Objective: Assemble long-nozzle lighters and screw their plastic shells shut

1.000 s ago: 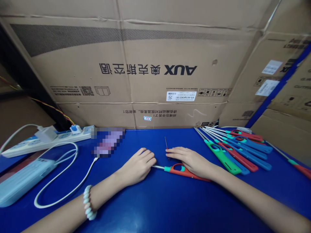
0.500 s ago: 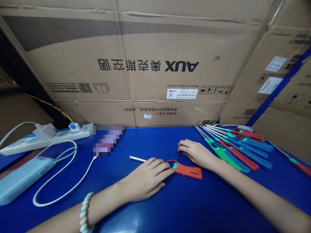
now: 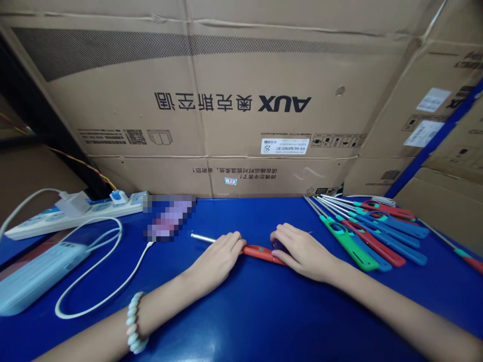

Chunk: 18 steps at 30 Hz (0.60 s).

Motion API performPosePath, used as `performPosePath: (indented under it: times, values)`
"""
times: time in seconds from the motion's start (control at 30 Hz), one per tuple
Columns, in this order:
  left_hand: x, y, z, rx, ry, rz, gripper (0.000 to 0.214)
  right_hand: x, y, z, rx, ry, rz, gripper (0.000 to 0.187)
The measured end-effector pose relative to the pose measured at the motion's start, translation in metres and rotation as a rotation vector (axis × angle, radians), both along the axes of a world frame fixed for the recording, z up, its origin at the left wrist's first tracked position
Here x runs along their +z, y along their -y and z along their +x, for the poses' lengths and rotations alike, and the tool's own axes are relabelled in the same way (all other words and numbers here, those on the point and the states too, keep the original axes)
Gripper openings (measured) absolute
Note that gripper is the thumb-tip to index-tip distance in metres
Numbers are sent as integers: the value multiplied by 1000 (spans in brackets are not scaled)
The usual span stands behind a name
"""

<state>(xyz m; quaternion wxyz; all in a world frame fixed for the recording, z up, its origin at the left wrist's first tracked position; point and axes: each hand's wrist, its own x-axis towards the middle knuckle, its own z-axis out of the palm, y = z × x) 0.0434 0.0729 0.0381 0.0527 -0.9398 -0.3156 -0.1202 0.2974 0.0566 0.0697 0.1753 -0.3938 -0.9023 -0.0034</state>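
Note:
A red long-necked gas lighter (image 3: 258,252) lies across the middle, its silver tube pointing left and its handle to the right. It is turned narrow edge up. My left hand (image 3: 215,261), with a beaded bracelet on the wrist, is closed round the lighter near the base of the tube. At the handle end, my right hand (image 3: 304,251) is closed, thumb against the lighter. Between its fingers shows a small dark purple piece (image 3: 278,245), mostly covered, whose kind I cannot make out. The end of the handle is hidden behind the right hand.
Several red, blue and green lighters (image 3: 377,236) lie fanned out at the right, and another lighter (image 3: 468,259) beyond them. On the left are a power strip (image 3: 101,208), a pale blue power bank (image 3: 45,276), a white cable (image 3: 124,281) and a blurred phone-like object (image 3: 171,216). Cardboard (image 3: 226,65) walls the back.
The lighter has been turned from lying flat to edge up and shifted slightly left in my left hand. My right hand has come down onto its handle end, still with the dark piece.

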Motion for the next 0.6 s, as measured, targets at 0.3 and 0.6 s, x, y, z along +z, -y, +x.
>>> performPosePath:
  times: [0.3,0.6]
  values:
    - [7,9,7,48,36,64,25,-14,4,-11,52,224,226,21]
    - [18,11,12,-62,-83,365,24,13,17,-11,20,224,-106,21]
